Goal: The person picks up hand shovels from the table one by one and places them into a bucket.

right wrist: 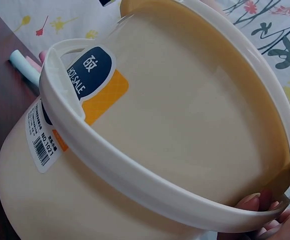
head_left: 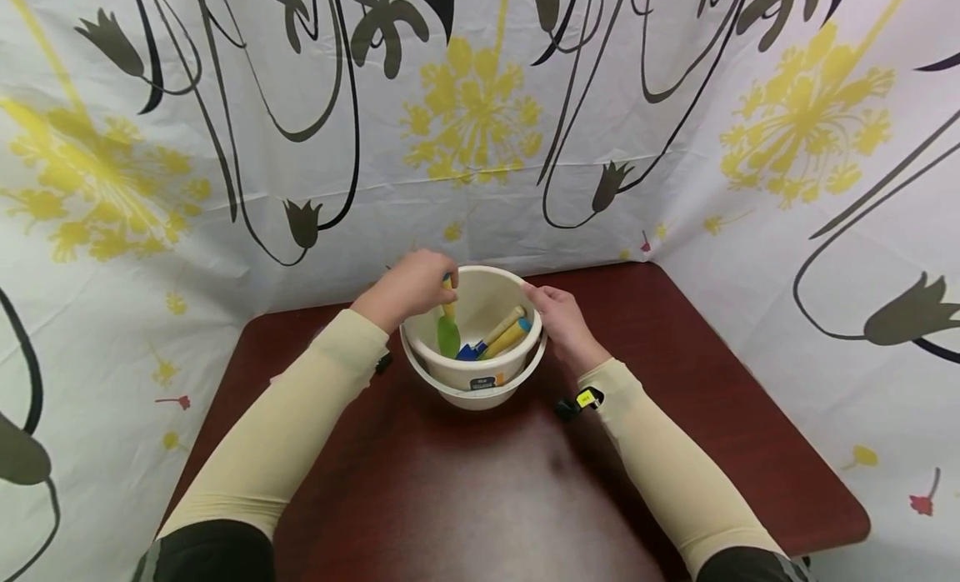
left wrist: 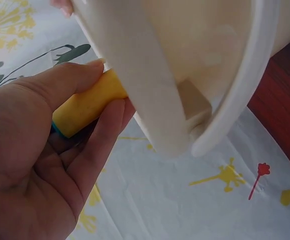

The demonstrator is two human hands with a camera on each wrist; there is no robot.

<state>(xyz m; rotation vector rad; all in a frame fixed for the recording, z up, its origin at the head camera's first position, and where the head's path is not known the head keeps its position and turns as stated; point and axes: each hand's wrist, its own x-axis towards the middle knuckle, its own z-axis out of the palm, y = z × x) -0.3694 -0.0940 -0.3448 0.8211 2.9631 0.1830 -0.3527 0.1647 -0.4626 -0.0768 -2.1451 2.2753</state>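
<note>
Two cream plastic buckets, one nested in the other, stand tilted toward me; the inner bucket (head_left: 487, 282) has a dark blue and orange label, and the outer bucket (head_left: 474, 403) shows below it. My left hand (head_left: 420, 283) pinches the yellow handle (left wrist: 87, 107) of a small trowel, whose green blade (head_left: 448, 338) points down inside the inner bucket. A blue-ended tool (head_left: 471, 350) and yellow handles (head_left: 506, 338) lie in that bucket. On the right, my right hand (head_left: 558, 319) grips the rim, with fingertips (right wrist: 250, 202) curled at the edge.
The buckets stand on a dark red-brown table (head_left: 487, 490), near its back edge. Behind it hangs a white patterned cloth (head_left: 465, 215). In the right wrist view, a pale blue stick (right wrist: 24, 67) and a pink one lie beyond the buckets.
</note>
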